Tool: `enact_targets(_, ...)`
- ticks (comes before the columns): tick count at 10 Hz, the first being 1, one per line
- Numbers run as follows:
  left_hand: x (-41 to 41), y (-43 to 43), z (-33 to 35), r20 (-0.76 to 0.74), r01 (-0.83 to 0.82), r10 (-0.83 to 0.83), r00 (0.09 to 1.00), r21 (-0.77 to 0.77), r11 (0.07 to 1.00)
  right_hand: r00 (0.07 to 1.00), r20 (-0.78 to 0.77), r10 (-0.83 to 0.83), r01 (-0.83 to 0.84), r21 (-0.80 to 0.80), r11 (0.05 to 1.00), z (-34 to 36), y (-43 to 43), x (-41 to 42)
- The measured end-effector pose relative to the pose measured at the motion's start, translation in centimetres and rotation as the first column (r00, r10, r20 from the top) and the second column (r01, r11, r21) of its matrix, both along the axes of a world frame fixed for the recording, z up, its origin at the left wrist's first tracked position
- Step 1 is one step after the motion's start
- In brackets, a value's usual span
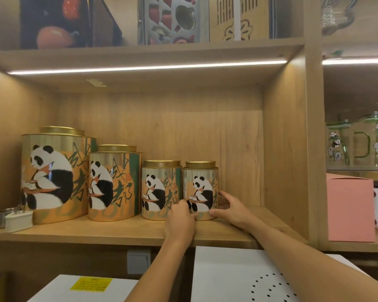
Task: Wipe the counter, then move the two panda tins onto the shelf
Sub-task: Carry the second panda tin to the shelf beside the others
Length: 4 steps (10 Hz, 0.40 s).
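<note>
Cupping the smallest panda tin (200, 191) low on its sides, both sets of fingers curl against the metal: the left hand (179, 222) presses its fingertips to the tin's lower left edge, and the right hand (230, 209) wraps the lower right side with its thumb along the base. The tin stands upright on the wooden shelf (118, 231), right of centre in the frame, just beside a slightly larger panda tin (161, 190) to its left. Further left stand a medium tin (115, 183) and a large tin (57, 174), so the four form a row that steps down in size toward the right. At the lower left of the shelf sits a small white plug-like object (18, 221). By my reading, both tins to be moved are now up on the shelf and only a final nudge or release is left. The bench itself is out of view, so whether it was wiped cannot be told.
</note>
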<state>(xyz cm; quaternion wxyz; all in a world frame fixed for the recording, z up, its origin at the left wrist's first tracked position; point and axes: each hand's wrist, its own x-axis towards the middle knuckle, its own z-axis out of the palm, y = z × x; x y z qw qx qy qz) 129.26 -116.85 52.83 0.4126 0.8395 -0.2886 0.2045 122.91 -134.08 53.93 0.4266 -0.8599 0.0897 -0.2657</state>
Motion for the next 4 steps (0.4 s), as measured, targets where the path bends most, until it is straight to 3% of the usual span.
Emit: enact_targets(4, -0.54, 0.26, 0.0, -0.022, 0.018, -0.018, 1.0, -0.019, 1.0, 0.999, 0.018, -0.036, 0.035, 0.055, 0.998, -0.41, -1.04, 0.72)
